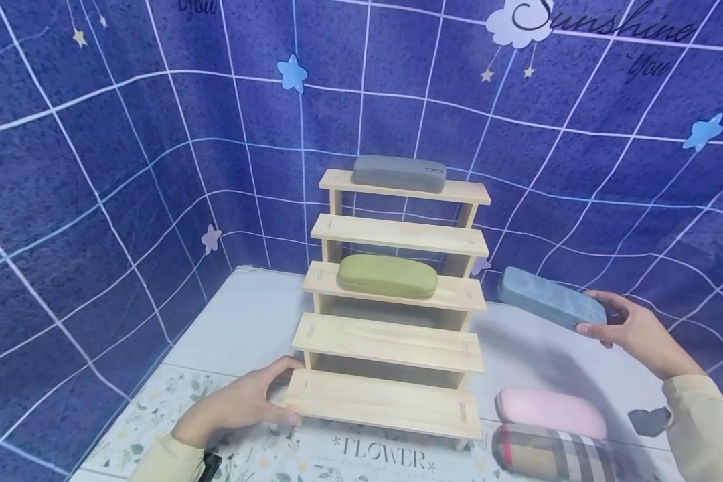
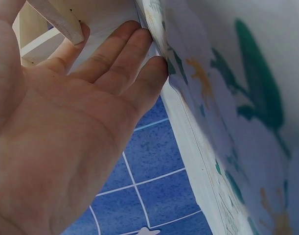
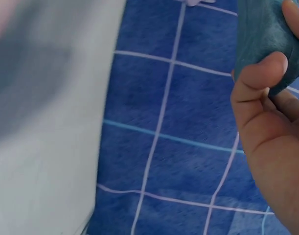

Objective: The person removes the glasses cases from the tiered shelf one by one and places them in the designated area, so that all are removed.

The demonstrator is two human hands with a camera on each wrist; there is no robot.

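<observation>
A pale wooden stepped rack (image 1: 391, 341) with several shelves stands on the table. My left hand (image 1: 244, 399) grips the left end of its lowest step, thumb at the front edge and index finger behind. In the left wrist view, the other fingers (image 2: 122, 63) extend beside the tabletop. Held out in the air to the rack's right is a blue glasses case (image 1: 548, 298); my right hand (image 1: 629, 331) pinches its right end between thumb and fingers. A green glasses case (image 1: 388, 276) lies on the middle shelf, and a grey one (image 1: 397, 173) on the top shelf.
At the table's right lie a pink glasses case (image 1: 551, 410) and, in front of it, a plaid case (image 1: 548, 454). A small dark grey item (image 1: 649, 422) is beside my right sleeve. A blue gridded curtain (image 1: 397, 114) hangs behind and to the left.
</observation>
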